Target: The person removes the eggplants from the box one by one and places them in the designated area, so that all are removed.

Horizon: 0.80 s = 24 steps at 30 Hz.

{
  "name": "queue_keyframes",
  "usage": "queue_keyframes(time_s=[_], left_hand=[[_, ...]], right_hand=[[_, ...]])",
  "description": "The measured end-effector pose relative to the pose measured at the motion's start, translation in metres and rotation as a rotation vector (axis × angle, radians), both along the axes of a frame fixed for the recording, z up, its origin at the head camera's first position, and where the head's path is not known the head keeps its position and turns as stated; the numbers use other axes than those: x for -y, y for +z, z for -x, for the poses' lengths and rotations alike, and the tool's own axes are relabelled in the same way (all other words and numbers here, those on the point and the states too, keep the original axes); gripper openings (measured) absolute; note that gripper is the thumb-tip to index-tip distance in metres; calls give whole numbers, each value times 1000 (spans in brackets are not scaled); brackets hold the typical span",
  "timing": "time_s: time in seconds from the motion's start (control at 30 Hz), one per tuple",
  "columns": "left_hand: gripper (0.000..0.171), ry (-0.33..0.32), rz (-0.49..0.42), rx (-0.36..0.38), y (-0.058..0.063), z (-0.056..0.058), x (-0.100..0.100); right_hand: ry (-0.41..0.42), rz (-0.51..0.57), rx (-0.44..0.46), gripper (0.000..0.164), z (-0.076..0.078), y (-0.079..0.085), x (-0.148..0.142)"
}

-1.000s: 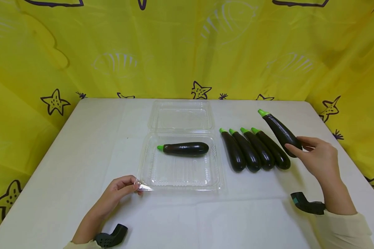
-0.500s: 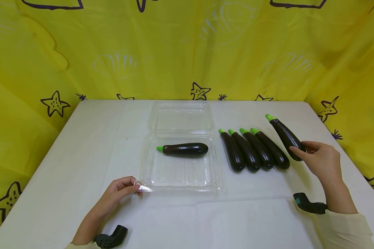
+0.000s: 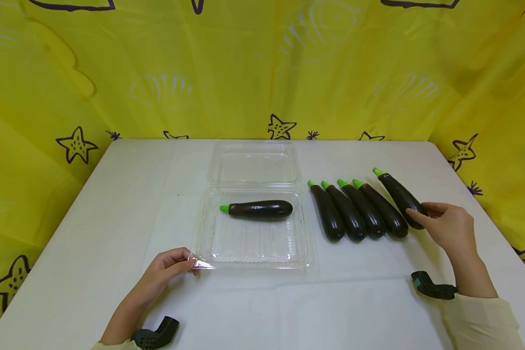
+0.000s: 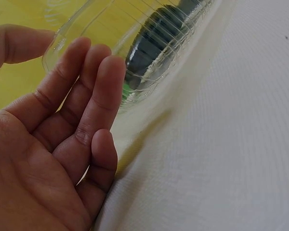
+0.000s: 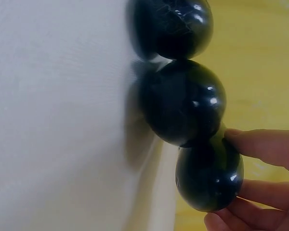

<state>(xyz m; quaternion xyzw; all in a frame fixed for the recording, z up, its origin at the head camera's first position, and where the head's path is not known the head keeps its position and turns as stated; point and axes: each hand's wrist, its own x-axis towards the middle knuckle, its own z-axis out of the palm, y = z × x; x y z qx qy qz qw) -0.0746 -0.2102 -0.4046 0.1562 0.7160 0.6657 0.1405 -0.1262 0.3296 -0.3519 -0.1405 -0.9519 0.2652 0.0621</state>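
Observation:
My right hand (image 3: 450, 226) pinches the rounded end of a dark eggplant (image 3: 400, 197), whose green stem points to the far left. It is at the right of a row of several eggplants (image 3: 350, 209); in the right wrist view the held eggplant (image 5: 209, 175) is between thumb and fingers, beside its neighbour (image 5: 183, 103). My left hand (image 3: 168, 267) pinches the near left corner of a clear plastic clamshell container (image 3: 253, 265). One eggplant (image 3: 260, 209) lies crosswise in its base. In the left wrist view the thumb and fingers (image 4: 103, 86) meet the clear rim (image 4: 50, 53).
The container's hinged lid (image 3: 253, 163) lies folded back on the white table (image 3: 127, 209). A yellow patterned curtain (image 3: 245, 73) hangs around the back and sides. Dark wrist cameras (image 3: 157, 333) sit on both wrists.
The right hand has brought the eggplant it pinches down and slightly nearer, beside the row. The left hand and the container have stayed put.

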Motion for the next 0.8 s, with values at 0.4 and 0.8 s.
queue_keyframes(time_s=[0.4, 0.8], left_hand=[[15, -1, 4, 5, 1, 0, 0], [16, 6, 22, 5, 2, 0, 0]], right_hand=[[9, 9, 7, 60, 0, -7, -1], [17, 13, -4, 58, -1, -12, -1]])
